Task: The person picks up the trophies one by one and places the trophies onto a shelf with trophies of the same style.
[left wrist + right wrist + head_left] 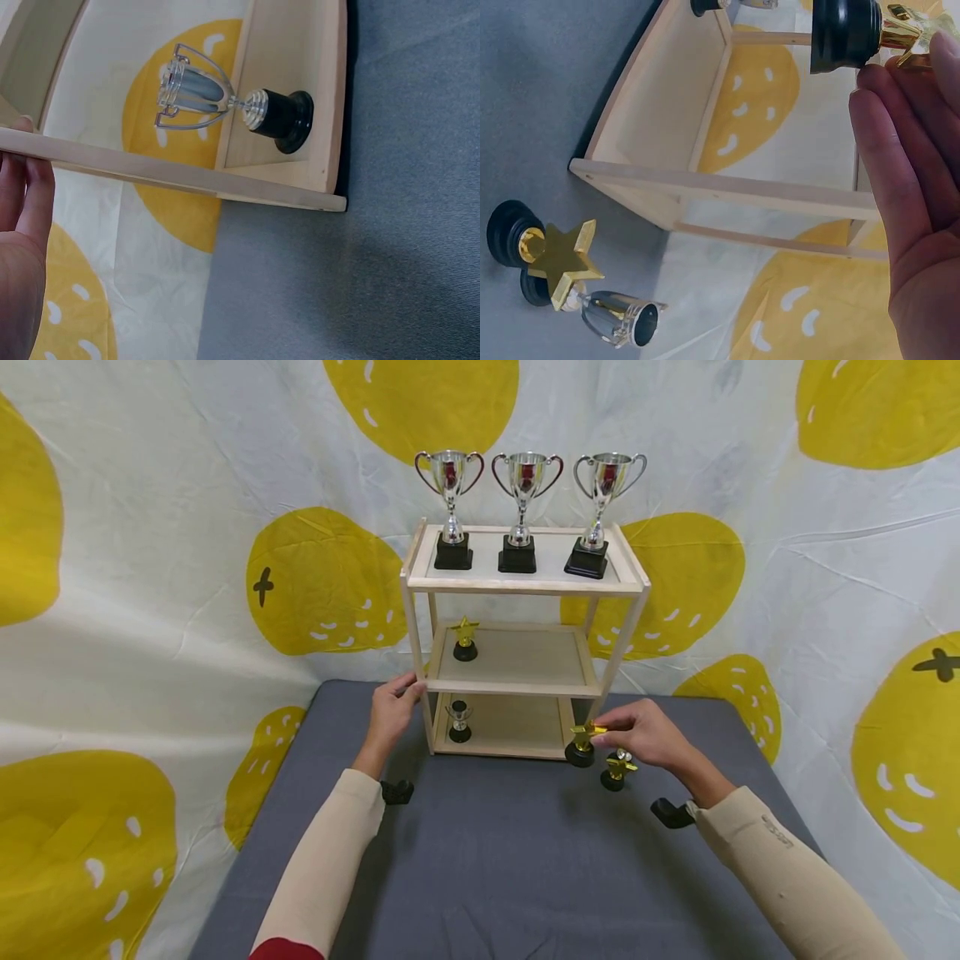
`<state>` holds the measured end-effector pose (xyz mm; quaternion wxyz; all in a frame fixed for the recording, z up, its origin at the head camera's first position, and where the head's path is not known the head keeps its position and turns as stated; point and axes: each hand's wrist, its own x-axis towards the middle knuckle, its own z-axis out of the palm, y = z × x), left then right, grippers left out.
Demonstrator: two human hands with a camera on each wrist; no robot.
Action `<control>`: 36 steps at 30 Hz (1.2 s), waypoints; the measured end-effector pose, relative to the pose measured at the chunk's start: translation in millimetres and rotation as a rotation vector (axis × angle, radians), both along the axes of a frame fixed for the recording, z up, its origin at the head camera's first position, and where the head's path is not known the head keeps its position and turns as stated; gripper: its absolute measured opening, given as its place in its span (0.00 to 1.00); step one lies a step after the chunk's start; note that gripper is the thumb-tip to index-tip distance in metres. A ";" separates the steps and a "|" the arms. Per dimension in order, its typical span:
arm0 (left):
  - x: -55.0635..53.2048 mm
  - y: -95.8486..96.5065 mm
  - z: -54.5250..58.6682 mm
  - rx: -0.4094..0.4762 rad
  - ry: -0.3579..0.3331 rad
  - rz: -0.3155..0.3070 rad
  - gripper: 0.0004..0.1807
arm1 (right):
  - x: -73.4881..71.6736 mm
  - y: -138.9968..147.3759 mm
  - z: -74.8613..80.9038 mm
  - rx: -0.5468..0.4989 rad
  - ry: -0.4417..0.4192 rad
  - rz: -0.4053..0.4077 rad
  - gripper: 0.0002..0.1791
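My right hand (pixel 648 735) pinches a gold star trophy (pixel 580 755) by its star, holding it upright in front of the right front post of a three-tier wooden shelf (pixel 517 687). The trophy's round black base (pixel 845 34) hangs beyond the fingertips in the right wrist view. My left hand (pixel 392 714) grips the shelf's left front post (pixel 180 174) near the middle tier, fingers partly hidden behind it. Another gold star trophy (pixel 465 651) stands at the left of the middle tier. Below it, a small silver cup trophy (pixel 460 732) stands on the bottom tier.
Three larger silver cup trophies (pixel 517 556) line the top tier. On the grey cloth (pixel 517 860), right of the shelf, stand a gold star trophy (pixel 613 779) and, close behind it, a small silver cup (pixel 619 319). A lemon-print curtain (pixel 187 485) hangs behind.
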<state>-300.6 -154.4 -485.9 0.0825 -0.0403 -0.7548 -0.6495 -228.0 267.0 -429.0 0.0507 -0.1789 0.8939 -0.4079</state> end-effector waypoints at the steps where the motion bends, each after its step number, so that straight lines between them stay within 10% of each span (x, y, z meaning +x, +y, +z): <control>1: 0.5 0.0 0.1 0.005 0.006 0.000 0.22 | -0.5 -0.8 0.6 -0.001 0.001 0.002 0.11; 36: 0.5 0.4 -2.1 -0.013 0.027 0.034 0.20 | -6.2 -41.3 20.8 -0.006 0.039 0.046 0.11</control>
